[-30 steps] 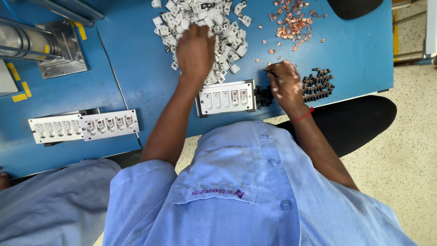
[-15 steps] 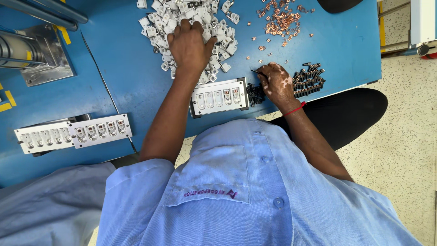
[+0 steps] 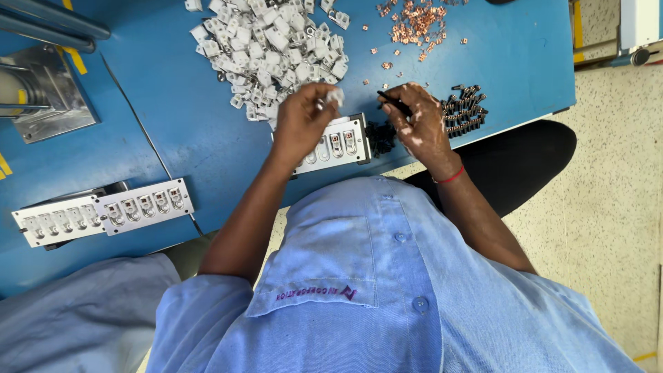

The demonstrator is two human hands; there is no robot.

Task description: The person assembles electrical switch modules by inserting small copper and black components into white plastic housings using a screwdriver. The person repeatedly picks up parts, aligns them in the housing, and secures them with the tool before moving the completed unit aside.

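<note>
My left hand is closed around a small white plastic part, held just above a white fixture tray with several slots at the table's near edge. My right hand pinches a thin black part a little to the right of the tray. A heap of white plastic parts lies beyond my left hand. Small black parts are bunched by my right hand, and more lie beside the tray.
Loose copper pieces are scattered at the far side of the blue table. Two more white fixture trays lie at the left near edge. A metal machine base stands far left. Another person's sleeve is at bottom left.
My left hand has drawn back from the white heap with one part and now hovers over the tray. My right hand has lifted a black piece toward it.
</note>
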